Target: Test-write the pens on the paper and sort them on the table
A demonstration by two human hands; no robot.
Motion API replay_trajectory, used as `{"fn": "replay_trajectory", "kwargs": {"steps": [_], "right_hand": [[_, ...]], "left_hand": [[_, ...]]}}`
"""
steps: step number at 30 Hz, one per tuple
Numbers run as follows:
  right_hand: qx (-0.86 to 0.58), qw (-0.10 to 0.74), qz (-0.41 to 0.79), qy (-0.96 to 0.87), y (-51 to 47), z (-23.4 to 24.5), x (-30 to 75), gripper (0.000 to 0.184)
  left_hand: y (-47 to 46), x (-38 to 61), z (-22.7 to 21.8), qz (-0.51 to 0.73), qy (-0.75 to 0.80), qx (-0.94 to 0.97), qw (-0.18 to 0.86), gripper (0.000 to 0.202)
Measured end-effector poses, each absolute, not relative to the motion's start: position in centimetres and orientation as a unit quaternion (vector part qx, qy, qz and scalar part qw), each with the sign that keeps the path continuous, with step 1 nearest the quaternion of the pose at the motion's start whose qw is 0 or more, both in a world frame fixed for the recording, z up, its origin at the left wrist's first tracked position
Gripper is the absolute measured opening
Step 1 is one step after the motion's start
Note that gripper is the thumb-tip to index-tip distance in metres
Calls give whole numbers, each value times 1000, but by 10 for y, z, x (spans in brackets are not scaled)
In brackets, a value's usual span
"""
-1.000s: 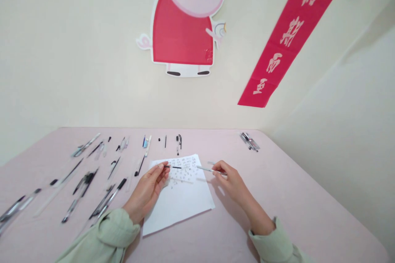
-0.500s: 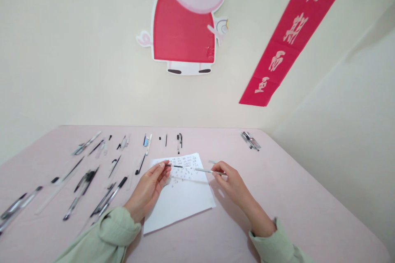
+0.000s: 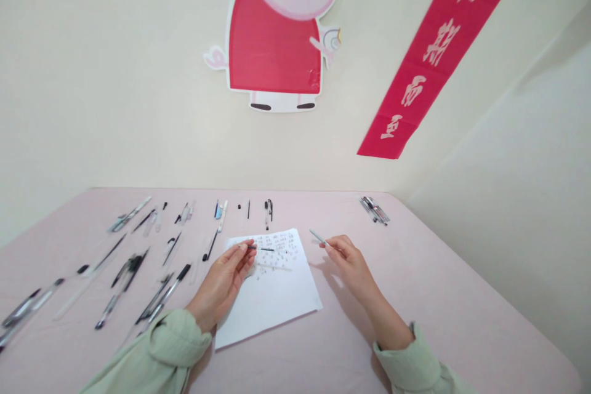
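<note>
My left hand point(image 3: 226, 280) rests on the left edge of a white sheet of paper point(image 3: 277, 295) and pinches a thin dark pen refill point(image 3: 261, 249) that points right over the scribbles on the sheet. My right hand point(image 3: 346, 258) is closed on a slim clear pen barrel point(image 3: 317, 236), whose free end points up and to the left, just off the paper's right edge. Both sleeves are pale green.
Several pens and loose pen parts point(image 3: 138, 271) lie spread over the left half of the pink table point(image 3: 438, 295). A small bundle of pens point(image 3: 375, 210) lies at the far right. More small pen pieces point(image 3: 268, 209) lie near the wall behind the paper.
My right hand has drawn the clear barrel away from the refill, to the right and up off the paper. The left hand stays put with the refill.
</note>
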State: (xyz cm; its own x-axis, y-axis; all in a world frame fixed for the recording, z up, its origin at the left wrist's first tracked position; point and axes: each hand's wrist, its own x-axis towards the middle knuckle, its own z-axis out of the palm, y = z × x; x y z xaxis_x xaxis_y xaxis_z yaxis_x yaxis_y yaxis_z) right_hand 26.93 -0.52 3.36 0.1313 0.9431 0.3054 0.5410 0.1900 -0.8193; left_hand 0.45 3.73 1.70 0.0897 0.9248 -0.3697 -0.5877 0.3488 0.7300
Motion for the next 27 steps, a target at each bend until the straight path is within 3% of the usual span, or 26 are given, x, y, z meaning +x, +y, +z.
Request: {"fn": "replay_trajectory", "kwargs": {"steps": [4, 15, 27], "right_hand": [[-603, 462, 224, -610, -6, 38, 268, 22], [-468, 555, 539, -428, -14, 29, 234, 16], [-439, 577, 581, -371, -14, 30, 231, 18]], "left_hand": [[37, 5, 20, 532, 411, 209, 710, 16], [38, 4, 15, 532, 409, 210, 711, 16], [38, 3, 17, 528, 402, 208, 719, 16]]}}
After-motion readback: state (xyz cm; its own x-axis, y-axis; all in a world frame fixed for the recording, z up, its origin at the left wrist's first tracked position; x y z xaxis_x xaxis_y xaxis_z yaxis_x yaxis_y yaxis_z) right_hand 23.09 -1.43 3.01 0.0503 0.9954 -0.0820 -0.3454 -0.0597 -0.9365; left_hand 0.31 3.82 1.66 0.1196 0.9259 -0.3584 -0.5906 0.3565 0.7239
